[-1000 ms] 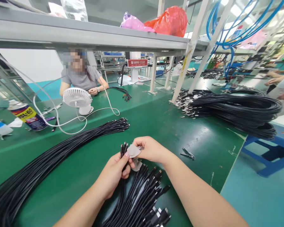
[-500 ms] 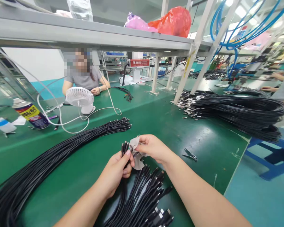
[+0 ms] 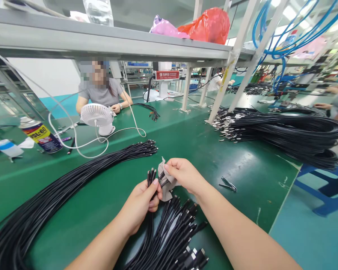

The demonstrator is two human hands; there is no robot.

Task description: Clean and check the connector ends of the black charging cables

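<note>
Several black cables (image 3: pixel 151 176) stand upright in my left hand (image 3: pixel 146 197), which is closed around them just below their metal-tipped plugs. My right hand (image 3: pixel 183 173) pinches a grey cloth (image 3: pixel 166 191) at the plug ends of one or two cables that lean right from the left hand. The cloth partly hides those plugs. Below both hands lies a loose bunch of black cables (image 3: pixel 169 232) with metal connectors. Left of the hands, a long bundle of black cables (image 3: pixel 101 165) curves over the green table (image 3: pixel 191 146).
Tweezers or nippers (image 3: pixel 228 184) lie right of my right arm. Further right is a big coil of black cables (image 3: pixel 284 127). A white fan (image 3: pixel 97 114), a spray can (image 3: pixel 41 135) and a seated person (image 3: pixel 101 92) are across the table. A shelf (image 3: pixel 129 41) spans overhead.
The cloth has shifted slightly around the plugs, and more of the cable ends beside it now show. Both hands keep their hold; the view has moved a little.
</note>
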